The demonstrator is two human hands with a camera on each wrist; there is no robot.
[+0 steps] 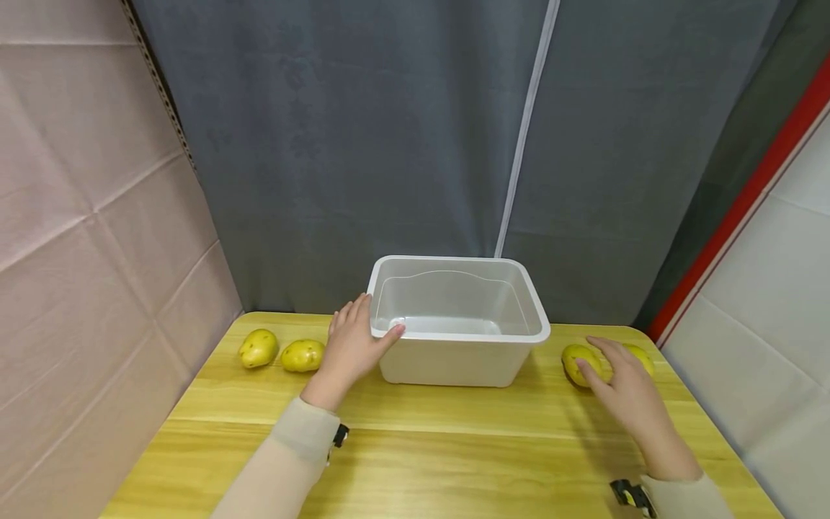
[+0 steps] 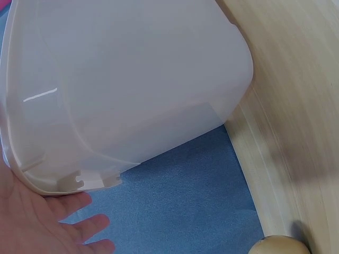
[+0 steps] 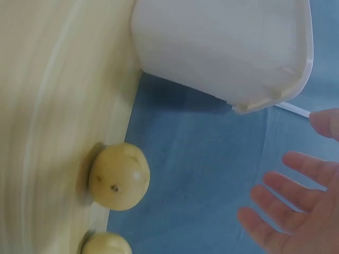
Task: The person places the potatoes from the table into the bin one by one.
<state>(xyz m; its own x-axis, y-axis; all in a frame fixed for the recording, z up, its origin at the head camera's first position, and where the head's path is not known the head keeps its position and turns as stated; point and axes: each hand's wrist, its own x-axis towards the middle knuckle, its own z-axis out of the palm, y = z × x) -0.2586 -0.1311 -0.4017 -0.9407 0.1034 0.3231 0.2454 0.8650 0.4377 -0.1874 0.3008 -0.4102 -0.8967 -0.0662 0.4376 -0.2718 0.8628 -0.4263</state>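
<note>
A white plastic bin [image 1: 462, 364] stands upright on the table's far side. My left hand [image 1: 355, 342] is at its front left corner, thumb over the rim and fingers along the outer left side; in the left wrist view these fingers [image 2: 74, 203] are spread and nearly straight. My right hand [image 1: 625, 393] hovers with spread fingers over two yellow, pear-like fruits on the right, one nearer the bin [image 1: 579, 360] and one partly hidden behind the hand [image 1: 640, 358]. The right wrist view shows the fingers [image 3: 286, 219] apart from the nearer fruit [image 3: 120, 176].
Two more yellow fruits, one farther left [image 1: 259, 349] and one beside my left hand [image 1: 302, 356], lie on the wooden table [image 1: 415, 461]. A grey curtain [image 1: 350, 144] hangs behind the bin, with light cloth walls at both sides.
</note>
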